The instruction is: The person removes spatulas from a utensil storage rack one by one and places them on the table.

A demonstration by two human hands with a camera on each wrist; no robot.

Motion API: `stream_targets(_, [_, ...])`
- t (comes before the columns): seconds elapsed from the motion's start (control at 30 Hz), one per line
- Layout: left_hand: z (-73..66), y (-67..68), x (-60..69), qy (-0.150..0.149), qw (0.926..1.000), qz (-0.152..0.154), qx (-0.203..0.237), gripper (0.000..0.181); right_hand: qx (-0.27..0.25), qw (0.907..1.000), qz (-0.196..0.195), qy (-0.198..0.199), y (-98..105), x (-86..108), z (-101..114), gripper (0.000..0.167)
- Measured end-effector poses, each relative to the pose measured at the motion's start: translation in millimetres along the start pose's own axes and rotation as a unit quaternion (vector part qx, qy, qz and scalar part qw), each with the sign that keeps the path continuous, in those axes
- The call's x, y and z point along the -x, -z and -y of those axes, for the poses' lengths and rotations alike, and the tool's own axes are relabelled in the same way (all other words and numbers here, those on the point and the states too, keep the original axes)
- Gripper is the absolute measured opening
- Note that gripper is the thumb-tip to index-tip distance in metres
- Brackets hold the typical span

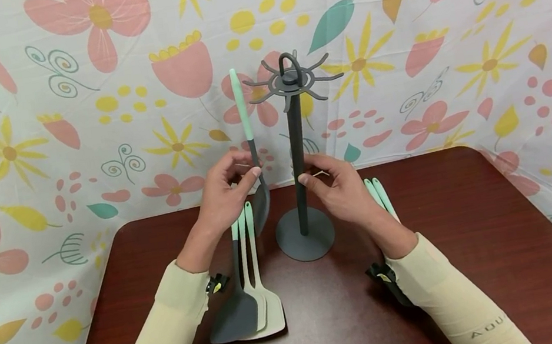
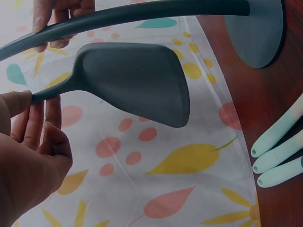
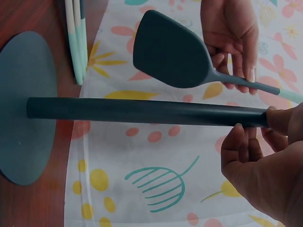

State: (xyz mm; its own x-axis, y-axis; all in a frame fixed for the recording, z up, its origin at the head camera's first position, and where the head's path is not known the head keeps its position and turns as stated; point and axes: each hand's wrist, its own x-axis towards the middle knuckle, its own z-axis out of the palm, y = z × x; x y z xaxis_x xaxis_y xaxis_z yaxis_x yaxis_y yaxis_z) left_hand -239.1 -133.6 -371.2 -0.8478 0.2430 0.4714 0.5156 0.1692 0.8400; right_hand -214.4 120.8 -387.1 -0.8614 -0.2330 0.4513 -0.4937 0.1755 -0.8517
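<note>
My left hand (image 1: 226, 194) pinches the dark grey neck of a spatula (image 1: 241, 106) and holds it upright above the table, mint handle up and blade down. Its broad, angled blade (image 2: 132, 80) shows fully in both wrist views. To its right stands a dark grey utensil stand (image 1: 295, 139) with a round base, a ring of curved hooks and a loop on top. The fingers and thumb of my right hand (image 1: 337, 186) grip its pole around mid-height. No utensil hangs on the hooks. The spatula is apart from the stand.
On the brown table (image 1: 342, 328), a dark turner (image 1: 231, 318) and cream utensils (image 1: 274, 315) with mint handles lie overlapped at the left. More mint handles (image 1: 380, 198) show behind my right forearm, their heads hidden. A flower-patterned cloth (image 1: 141, 132) hangs behind the table.
</note>
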Motion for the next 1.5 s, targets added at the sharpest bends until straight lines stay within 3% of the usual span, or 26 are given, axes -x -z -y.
stream_targets(0.4, [0.1,5.1,12.8,0.023,0.9997,-0.012,0.003,0.017,-0.003,1.0,0.003,-0.001,-1,1.3,-1,0.029])
stream_targets(0.87, [-1.0,11.3,23.9,0.022,0.9996,-0.017,-0.003,0.019,-0.001,1.0,0.001,-0.006,-1,1.8,0,0.028])
stream_targets(1.5, [-1.8,22.2,36.4,0.049,0.9982,-0.023,-0.023,0.018,-0.002,1.0,0.001,0.002,1,0.2,-1,0.028])
